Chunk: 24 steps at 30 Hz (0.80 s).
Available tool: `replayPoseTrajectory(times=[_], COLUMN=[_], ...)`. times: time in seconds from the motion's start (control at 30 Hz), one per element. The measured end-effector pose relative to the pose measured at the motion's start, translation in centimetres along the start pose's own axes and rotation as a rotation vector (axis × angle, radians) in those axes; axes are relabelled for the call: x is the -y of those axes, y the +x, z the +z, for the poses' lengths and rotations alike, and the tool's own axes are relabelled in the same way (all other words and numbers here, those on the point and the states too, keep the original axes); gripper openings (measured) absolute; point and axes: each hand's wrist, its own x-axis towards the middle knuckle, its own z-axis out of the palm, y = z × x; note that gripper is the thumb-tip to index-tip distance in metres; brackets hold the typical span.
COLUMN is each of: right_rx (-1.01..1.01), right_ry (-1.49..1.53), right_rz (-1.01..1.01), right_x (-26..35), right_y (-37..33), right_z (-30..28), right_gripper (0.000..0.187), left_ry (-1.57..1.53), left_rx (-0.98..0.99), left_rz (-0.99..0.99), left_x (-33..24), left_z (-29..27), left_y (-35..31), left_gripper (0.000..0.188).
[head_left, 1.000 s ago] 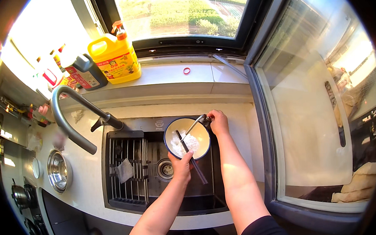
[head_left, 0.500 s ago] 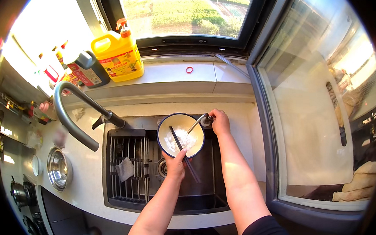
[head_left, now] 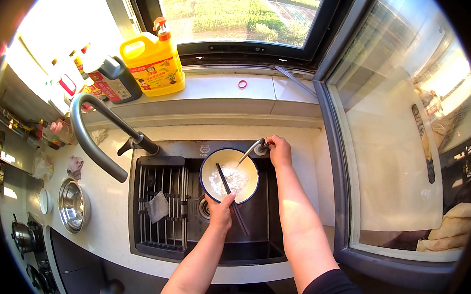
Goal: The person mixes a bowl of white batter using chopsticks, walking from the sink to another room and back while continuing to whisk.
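Observation:
My left hand [head_left: 221, 211] grips the near rim of a cream bowl [head_left: 212, 163] with a dark blue edge, held over the sink. The same hand pins a pair of dark chopsticks [head_left: 239, 217], which slant across the rim into the bowl. White lumpy powder [head_left: 237, 183] lies in the bowl, looking wet. Above the bowl's far right side curves the thin metal spout of a small tap [head_left: 251, 148]. A thin stream seems to run from its tip into the bowl. My right hand [head_left: 280, 151] is closed at the tap's base, its fingertips on the handle.
The dark sink [head_left: 257, 252] has a drying rack [head_left: 168, 230] with a grey cloth [head_left: 157, 207]. A large grey faucet [head_left: 100, 154] arches on the left, near a steel basin [head_left: 73, 206]. Bottles and a yellow jug [head_left: 162, 76] line the sill. An open window sash [head_left: 340, 195] stands at right.
The bowl has moved slightly nearer and right with my left hand. The white powder looks wetter and more spread. My right hand stays at the small tap; the view has shifted slightly.

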Motion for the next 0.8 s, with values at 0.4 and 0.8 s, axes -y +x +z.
replayPoseTrajectory(times=[0.4, 0.8], right_rx=[-0.056, -0.026], right_ry=[-0.192, 0.317], right_rz=[0.324, 0.838], right_x=[0.3, 4.1], right_y=[1.8, 1.8], right_z=[1.5, -1.0], right_gripper=[0.02, 0.045], left_ry=[-0.028, -0.011], left_rx=[-0.01, 0.065], left_rz=[-0.03, -0.032], left_x=[1.1, 1.3], left_z=[-0.9, -3.1], left_y=[-0.3, -2.8], left_gripper=[0.067, 0.063])
